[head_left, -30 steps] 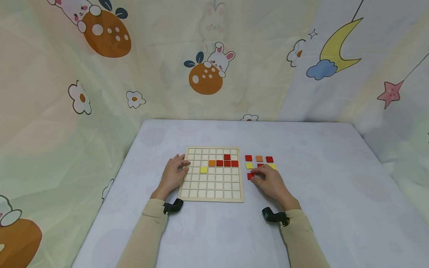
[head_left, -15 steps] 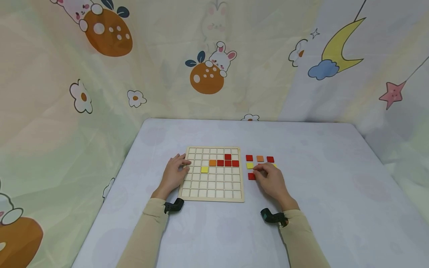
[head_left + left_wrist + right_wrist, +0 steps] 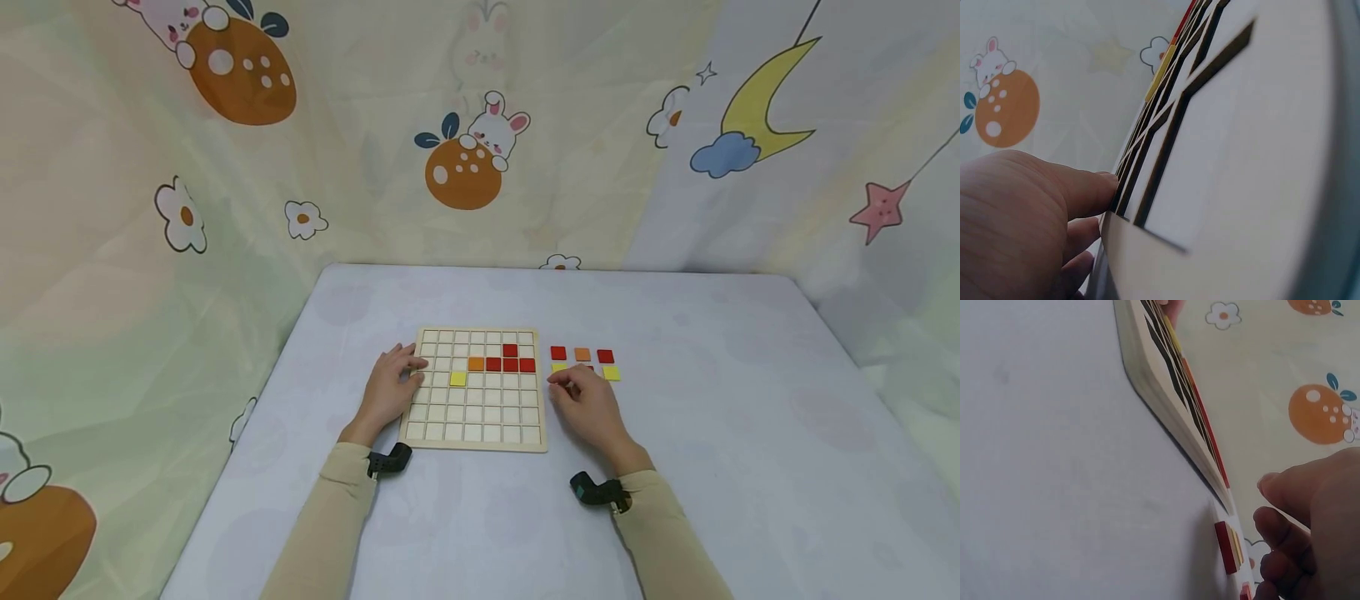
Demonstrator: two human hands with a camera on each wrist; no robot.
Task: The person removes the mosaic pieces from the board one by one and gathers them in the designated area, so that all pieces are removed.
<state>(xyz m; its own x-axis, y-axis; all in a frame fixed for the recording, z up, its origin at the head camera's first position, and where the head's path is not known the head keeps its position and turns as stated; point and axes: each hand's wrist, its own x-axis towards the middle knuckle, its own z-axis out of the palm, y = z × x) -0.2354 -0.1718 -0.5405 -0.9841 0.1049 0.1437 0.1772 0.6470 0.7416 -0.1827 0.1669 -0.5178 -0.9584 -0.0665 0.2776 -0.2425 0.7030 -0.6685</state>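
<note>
A square wooden grid board (image 3: 472,447) lies mid-table. Its recesses hold an orange tile (image 3: 476,364), several red tiles (image 3: 510,365) and a yellow tile (image 3: 457,379). My left hand (image 3: 385,393) rests at the board's left rim, fingers loosely extended and touching it. Just right of the board, my right hand (image 3: 588,408) hovers with bent fingers above the loose tiles. In the right wrist view its thumb and forefinger stand apart, with no tile visible between them. Near them a red tile (image 3: 1225,548) lies on the table; in the head view this hand covers that spot.
More loose tiles lie right of the board: red (image 3: 558,352), orange (image 3: 582,354), another red (image 3: 605,356) and yellow (image 3: 611,373). The pale table (image 3: 750,433) extends around them. Behind it hangs a patterned cloth (image 3: 360,125).
My right hand has moved left, towards the board's right edge, uncovering the rightmost yellow tile and covering the nearest red one. My left hand and the tiles on the board look unchanged.
</note>
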